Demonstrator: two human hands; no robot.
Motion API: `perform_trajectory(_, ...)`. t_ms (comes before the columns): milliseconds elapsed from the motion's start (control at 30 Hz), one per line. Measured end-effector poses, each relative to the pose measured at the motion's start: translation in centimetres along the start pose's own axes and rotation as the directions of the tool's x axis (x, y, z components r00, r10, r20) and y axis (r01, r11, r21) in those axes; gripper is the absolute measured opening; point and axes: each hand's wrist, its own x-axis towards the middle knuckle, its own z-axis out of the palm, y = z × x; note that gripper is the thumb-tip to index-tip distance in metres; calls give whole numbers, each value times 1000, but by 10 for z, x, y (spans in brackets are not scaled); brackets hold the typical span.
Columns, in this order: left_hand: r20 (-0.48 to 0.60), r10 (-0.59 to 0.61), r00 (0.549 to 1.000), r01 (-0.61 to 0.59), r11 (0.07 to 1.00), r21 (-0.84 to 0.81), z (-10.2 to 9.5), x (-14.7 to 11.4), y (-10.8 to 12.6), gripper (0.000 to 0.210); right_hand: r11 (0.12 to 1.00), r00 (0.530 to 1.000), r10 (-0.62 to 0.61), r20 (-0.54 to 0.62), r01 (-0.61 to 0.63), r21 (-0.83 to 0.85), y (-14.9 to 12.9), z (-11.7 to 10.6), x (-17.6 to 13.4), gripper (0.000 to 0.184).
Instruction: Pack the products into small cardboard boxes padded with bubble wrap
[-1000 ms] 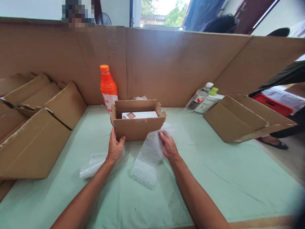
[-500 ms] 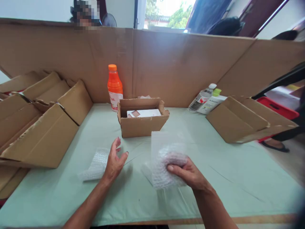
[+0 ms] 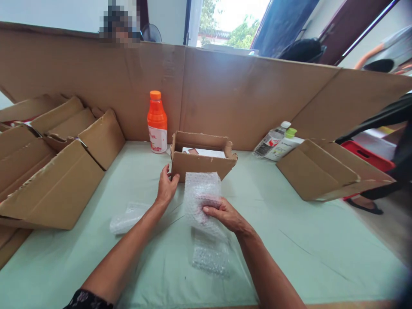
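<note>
My right hand [image 3: 227, 214] grips a piece of bubble wrap [image 3: 201, 189] and holds it up just in front of a small open cardboard box [image 3: 206, 165]. Inside that box lies a white carton [image 3: 209, 152], its top edge showing. At the box's left front corner is my left hand [image 3: 168, 184], fingers apart, thumb touching or very near the cardboard. Under the raised wrap, another bubble wrap piece [image 3: 210, 259] lies on the table. A further folded piece of bubble wrap [image 3: 128, 218] rests beside my left forearm.
An orange bottle [image 3: 157, 124] stands behind the box. Open cardboard boxes [image 3: 64, 184] crowd the left side. On the right are a leaning clear bottle [image 3: 272, 139], a white green-capped container [image 3: 286, 143] and another open box [image 3: 318, 171]. A cardboard partition [image 3: 244, 94] closes the back.
My left hand has moved forward to the small box's corner. The bubble wrap in my right hand has shifted left and toward the box. The box appears turned slightly.
</note>
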Motion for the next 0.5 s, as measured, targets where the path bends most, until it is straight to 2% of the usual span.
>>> perform_trajectory(67, 43, -83, 996, 86, 993, -82, -10, -36, 4, 67, 993, 999, -54, -5, 54, 109, -5, 8, 3, 28)
perform_trajectory(100, 109, -114, 987, 129, 982, -139, -16, -59, 5, 65, 985, 996, -84, -14, 86, 149, -7, 12, 5, 28)
perform_trajectory(167, 309, -172, 935, 299, 853, -428, -27, -109, 4, 73, 975, 992, -125, -22, 127, 182, -7, 18, 7, 27)
perform_trajectory(200, 374, -173, 911, 351, 802, -483, -32, -133, 2, 79, 976, 991, -132, -19, 133, 175, -5, 21, 9, 26)
perform_trajectory(300, 530, -286, 798, 530, 752, -392, -45, -188, -2, 83, 991, 993, -118, -30, 119, 62, 5, 27, 19, 29)
perform_trajectory(367, 531, -413, 740, 616, 732, -291, -54, -206, 0, 88, 993, 992, -77, -96, 68, -94, 16, 27, 28, 33)
perform_trajectory(433, 447, -513, 733, 652, 717, -246, -64, -214, 6, 97, 974, 979, -45, -197, -1, -227, 29, 24, 33, 34)
perform_trajectory(500, 363, -561, 744, 657, 714, -243, -72, -217, 13, 102, 954, 945, -46, -324, -55, -296, 39, 18, 25, 37)
